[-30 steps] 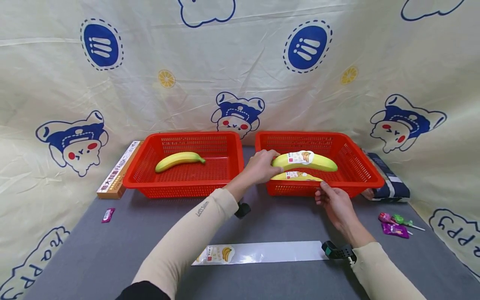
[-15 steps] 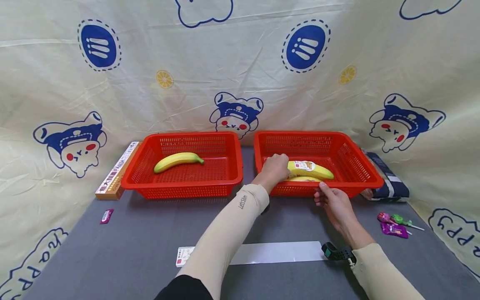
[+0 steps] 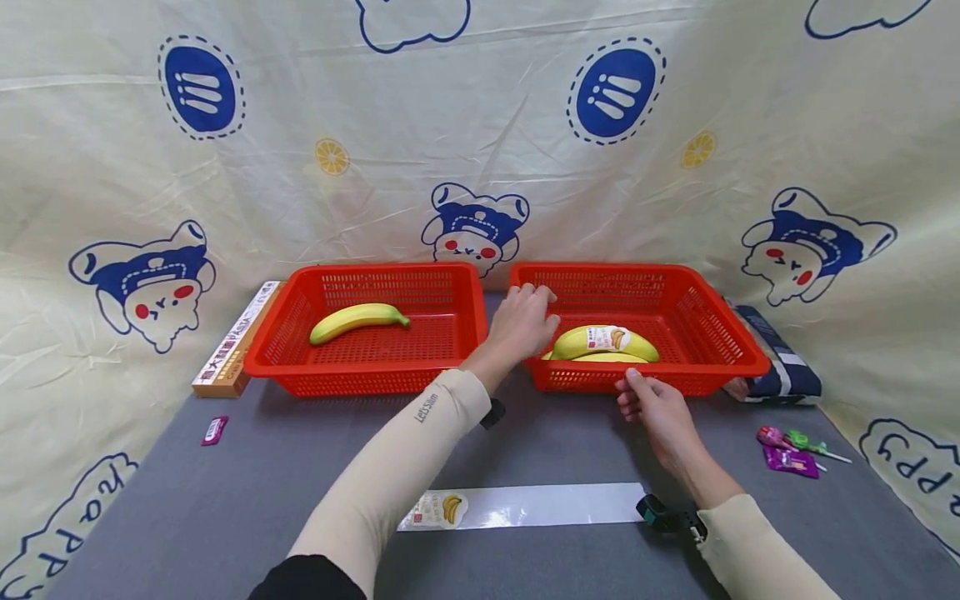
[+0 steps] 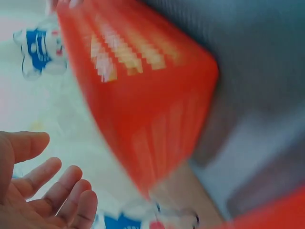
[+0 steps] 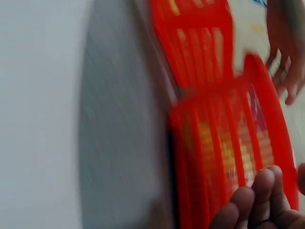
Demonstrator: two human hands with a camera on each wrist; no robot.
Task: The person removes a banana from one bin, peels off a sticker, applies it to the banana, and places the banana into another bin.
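Observation:
My left hand hovers over the left rim of the right red basket, holding nothing. In the left wrist view its fingers are spread and loosely bent. Just right of it, inside the basket, a banana with a white label lies against another banana, largely hidden behind it and the front wall. My right hand is at the basket's front side, thumb tip near the rim and fingers bent below. The right wrist view shows these fingers in front of the slotted wall, thumb apart.
The left red basket holds one unlabelled banana. A label strip lies at the table's front. Nearby are a long box, a purple wrapped candy, lollipops with another purple packet, and a dark blue package.
My left hand lowered the labelled banana into the right basket, let go, and drew back up and left. My right hand shifted slightly left and down from the front rim.

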